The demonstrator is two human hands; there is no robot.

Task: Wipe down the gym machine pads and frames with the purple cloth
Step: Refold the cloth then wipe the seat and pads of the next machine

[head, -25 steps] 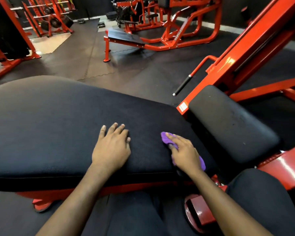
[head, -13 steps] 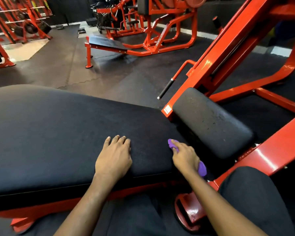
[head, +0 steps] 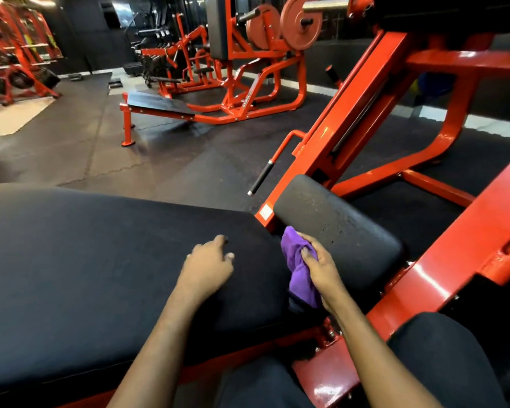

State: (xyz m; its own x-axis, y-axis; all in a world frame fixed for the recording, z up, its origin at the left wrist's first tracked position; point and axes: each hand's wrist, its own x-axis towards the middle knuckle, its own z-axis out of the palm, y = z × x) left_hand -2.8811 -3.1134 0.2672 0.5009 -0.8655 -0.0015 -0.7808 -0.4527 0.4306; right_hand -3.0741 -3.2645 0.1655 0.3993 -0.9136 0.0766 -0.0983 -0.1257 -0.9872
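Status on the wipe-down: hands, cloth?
Left hand free, fingers loose, over big pad. Right hand grips cloth, bunched, at small pad. Nothing in the way.

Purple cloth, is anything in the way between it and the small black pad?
Nothing visible. The right hand grips the purple cloth beside the small black pad, with no object between them.

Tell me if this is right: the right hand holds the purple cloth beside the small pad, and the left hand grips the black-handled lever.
Not quite: in the head view the left hand grips nothing and is over the large black pad, away from the lever. The right hand does hold the purple cloth beside the small pad.
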